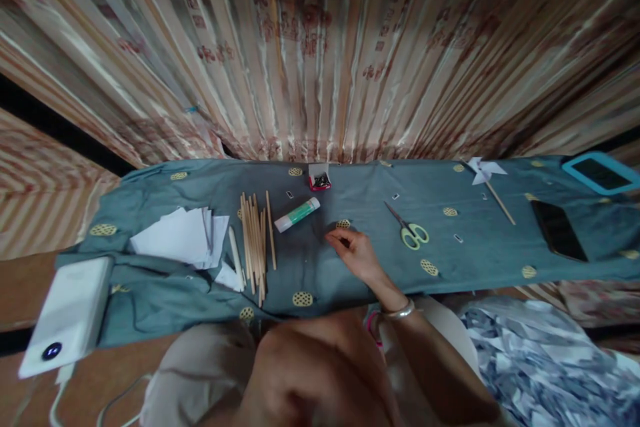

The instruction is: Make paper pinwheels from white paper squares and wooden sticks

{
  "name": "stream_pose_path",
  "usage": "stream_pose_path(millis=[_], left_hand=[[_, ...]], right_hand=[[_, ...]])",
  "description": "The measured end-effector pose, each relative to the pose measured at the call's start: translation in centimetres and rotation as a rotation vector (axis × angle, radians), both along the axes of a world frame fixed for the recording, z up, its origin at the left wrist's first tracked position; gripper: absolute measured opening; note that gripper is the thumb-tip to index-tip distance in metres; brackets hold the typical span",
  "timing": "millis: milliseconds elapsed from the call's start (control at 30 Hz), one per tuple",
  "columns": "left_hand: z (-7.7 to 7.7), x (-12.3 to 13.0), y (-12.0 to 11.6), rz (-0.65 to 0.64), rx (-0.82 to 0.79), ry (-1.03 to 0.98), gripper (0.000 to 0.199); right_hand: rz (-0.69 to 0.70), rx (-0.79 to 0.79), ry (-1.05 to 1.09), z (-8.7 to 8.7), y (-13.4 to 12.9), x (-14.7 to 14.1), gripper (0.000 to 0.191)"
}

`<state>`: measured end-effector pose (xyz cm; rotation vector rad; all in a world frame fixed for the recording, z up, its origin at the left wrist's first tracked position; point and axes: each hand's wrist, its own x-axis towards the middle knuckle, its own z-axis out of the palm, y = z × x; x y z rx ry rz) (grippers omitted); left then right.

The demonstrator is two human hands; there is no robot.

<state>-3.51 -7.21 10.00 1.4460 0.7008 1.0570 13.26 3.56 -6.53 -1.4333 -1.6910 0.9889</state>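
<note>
My right hand (353,252) is low over the cloth, its thumb and fingers pressed together in a pinch. Whatever may be between the fingertips is too small to make out. A glue stick (297,215) with a green label lies to its left, and a small open box of dark pins or tacks (319,179) is beyond it. Scissors (407,230) with pale green handles rest to its right. Close to the camera my left hand (310,373) looms large and blurred, its fingers not distinguishable. Several wooden sticks (255,247) form a bundle left of the glue stick.
A stack of white paper (173,237) and a rolled paper piece (236,257) lie at the left. Near the left edge is a white power bank (67,317) with a cable. A paper pinwheel (483,172), a black phone (557,230) and a blue-framed device (603,172) are at the right.
</note>
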Motion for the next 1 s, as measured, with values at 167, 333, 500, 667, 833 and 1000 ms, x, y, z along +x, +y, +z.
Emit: stream_pose_path(millis=[167, 333, 500, 667, 833, 1000], left_hand=[[-5.6, -1.5, 4.6, 0.453, -0.083, -0.015, 0.032], [-9.2, -11.1, 7.4, 0.944, 0.149, 0.56, 0.021], [-12.4, -18.5, 7.5, 0.908, 0.194, 1.041, 0.038], [-14.5, -20.3, 6.6, 0.891, 0.125, 1.093, 0.041], [-14.5, -20.5, 6.3, 0.869, 0.043, 0.99, 0.038], [-14.7, -20.6, 6.1, 0.878, 0.068, 0.919, 0.033]], right_hand=[[0.018, 0.001, -0.025, 0.0, -0.2, 0.1, 0.018], [0.02, 0.015, -0.064, 0.4, -0.1, -0.1, 0.018], [0.041, 0.044, -0.09, 0.8, -0.4, -0.1, 0.017], [0.061, 0.04, -0.105, 0.9, -0.4, 0.0, 0.018], [0.067, 0.03, -0.118, 0.9, -0.4, 0.0, 0.018], [0.077, 0.04, -0.118, 1.0, -0.3, 0.1, 0.016]])
